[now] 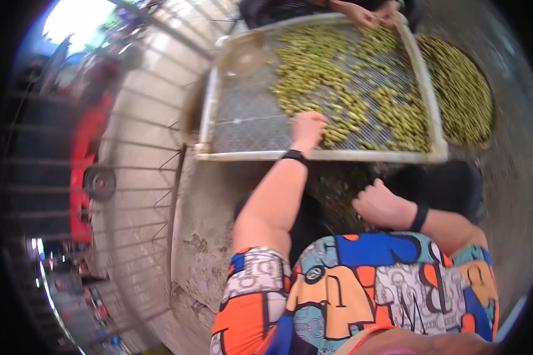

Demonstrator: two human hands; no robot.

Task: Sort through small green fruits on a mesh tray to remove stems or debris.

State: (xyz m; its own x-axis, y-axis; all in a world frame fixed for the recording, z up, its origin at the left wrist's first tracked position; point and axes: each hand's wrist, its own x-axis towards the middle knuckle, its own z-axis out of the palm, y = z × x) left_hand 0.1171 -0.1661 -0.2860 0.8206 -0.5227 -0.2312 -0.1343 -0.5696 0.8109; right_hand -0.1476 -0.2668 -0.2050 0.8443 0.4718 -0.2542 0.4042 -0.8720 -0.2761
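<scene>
A framed mesh tray (322,155) lies across the upper middle, with many small green oval fruits or pods (320,62) spread over its centre and right. My left hand (308,128) is over the tray's near part, at the edge of the green pieces, with its fingers curled; whether it pinches a piece cannot be told. Closer to my body, below the tray's near right side, my right hand (382,206) hangs with bent fingers over my lap; its palm side is hidden. Both wrists wear dark bands.
Another person's hands (373,15) are at the tray's far right corner. A round basket (459,93) heaped with green pieces stands right of the tray. A round shape (244,55) shows at the tray's far left. Metal railings (173,213) run along the left.
</scene>
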